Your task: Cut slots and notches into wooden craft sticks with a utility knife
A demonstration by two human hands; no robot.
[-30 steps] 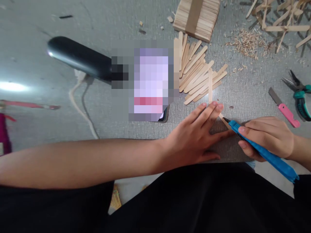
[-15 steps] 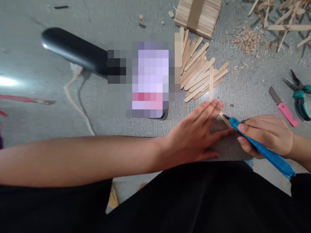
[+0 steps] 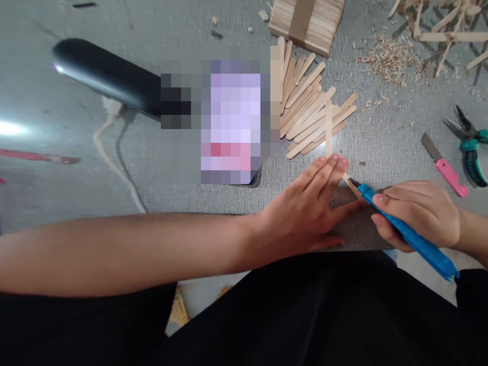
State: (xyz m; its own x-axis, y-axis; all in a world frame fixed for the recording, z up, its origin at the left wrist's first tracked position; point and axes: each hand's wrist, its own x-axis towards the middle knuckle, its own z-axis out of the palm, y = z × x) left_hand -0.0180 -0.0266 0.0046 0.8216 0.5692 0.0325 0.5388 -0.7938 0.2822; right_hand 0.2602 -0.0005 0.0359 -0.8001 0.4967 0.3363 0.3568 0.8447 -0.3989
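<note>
My left hand (image 3: 316, 198) lies flat near the table's front edge, fingers stretched out and pressing down on wooden craft sticks. One craft stick (image 3: 328, 129) runs up from beneath its fingertips toward the pile. Another stick (image 3: 353, 186) slants down to the right from under the same fingers; whether the two are joined is hidden. Wrapped around a blue utility knife (image 3: 404, 229), my right hand (image 3: 423, 211) holds its dark tip against or just over the slanted stick, close to my left fingertips.
Loose craft sticks (image 3: 308, 112) and a banded bundle (image 3: 320, 25) lie beyond my hands. To the right are a pink folding knife (image 3: 450, 175), pliers (image 3: 473, 147), wood shavings (image 3: 391, 58) and a stick structure (image 3: 453, 36). A blurred-out phone (image 3: 232, 122) and a black device (image 3: 107, 76) with a cable sit left.
The whole view has shifted slightly, with table items now a little further left and up. Both hands keep their pose, and the knife tip stays at the slanted stick.
</note>
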